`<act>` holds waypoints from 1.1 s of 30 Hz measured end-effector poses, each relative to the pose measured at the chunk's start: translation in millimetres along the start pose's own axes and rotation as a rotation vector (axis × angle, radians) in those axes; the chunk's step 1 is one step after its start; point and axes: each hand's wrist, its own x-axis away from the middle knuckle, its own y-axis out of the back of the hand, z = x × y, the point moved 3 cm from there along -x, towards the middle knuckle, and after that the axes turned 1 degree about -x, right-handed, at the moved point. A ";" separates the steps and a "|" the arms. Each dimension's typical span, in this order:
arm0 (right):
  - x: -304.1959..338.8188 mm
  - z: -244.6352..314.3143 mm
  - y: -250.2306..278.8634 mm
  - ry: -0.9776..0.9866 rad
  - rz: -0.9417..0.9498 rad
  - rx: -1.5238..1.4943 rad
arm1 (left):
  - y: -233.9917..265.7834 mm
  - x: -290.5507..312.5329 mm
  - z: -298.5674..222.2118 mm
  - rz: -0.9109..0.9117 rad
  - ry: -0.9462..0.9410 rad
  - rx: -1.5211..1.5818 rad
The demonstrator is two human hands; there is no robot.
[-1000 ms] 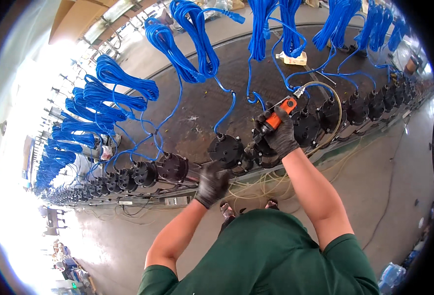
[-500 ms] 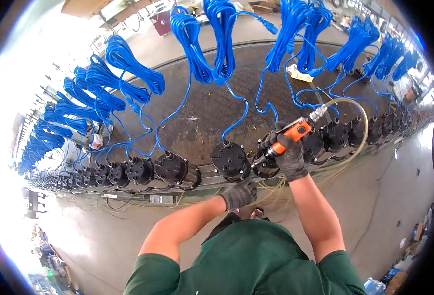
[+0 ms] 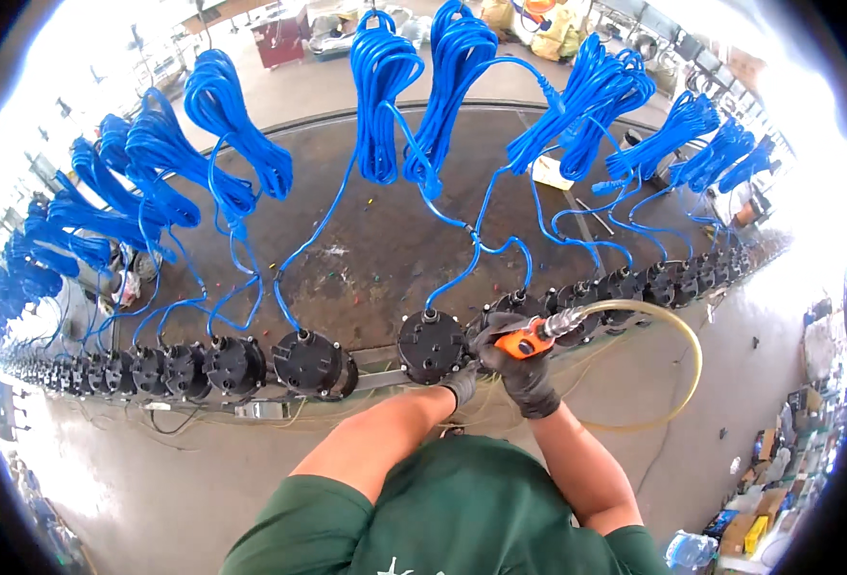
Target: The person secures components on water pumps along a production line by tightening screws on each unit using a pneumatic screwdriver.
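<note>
My gloved right hand (image 3: 527, 381) is wrapped round an orange air-powered driver (image 3: 524, 341), which lies tilted. Its tip is hidden near the right side of a black round motor-like unit (image 3: 430, 347) with a blue cord. A clear yellowish hose (image 3: 696, 359) loops from the driver's metal fitting. Low at that unit's right side is my gloved left hand (image 3: 459, 386); its fingers are mostly hidden. Just behind the driver stands another black unit (image 3: 514, 307), partly covered by my right hand.
Similar black units (image 3: 308, 364) stand in a long curved row on a metal rail (image 3: 385, 379). Bundles of blue cable (image 3: 375, 115) hang above a dark table (image 3: 347, 249). Cords run down to the units. Boxes and bags (image 3: 768, 479) lie on the floor at right.
The view has shifted. My right hand has brought the driver left and down, toward the near unit's side. My left hand has moved in against that unit, its fingers now mostly out of sight.
</note>
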 end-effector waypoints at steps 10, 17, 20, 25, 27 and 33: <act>2.7 -20.6 -17.4 -0.139 0.260 -0.114 | -7.4 3.6 3.5 0.113 -0.146 0.046; 2.9 -6.0 -61.4 0.035 0.362 -0.095 | -14.2 23.9 7.3 0.307 -0.225 0.071; 2.4 -22.2 -52.4 -0.061 0.157 0.259 | -16.2 27.3 11.0 0.380 -0.274 0.079; 0.8 -12.8 -41.0 -0.100 0.133 -0.068 | -42.5 84.0 41.7 0.058 -0.303 0.036; 2.6 -17.8 -37.8 -0.092 0.161 -0.098 | -51.7 120.0 71.8 0.023 0.097 0.319; 12.5 -30.8 -35.2 -0.087 0.030 -0.162 | 34.7 137.5 63.5 -0.577 0.499 0.967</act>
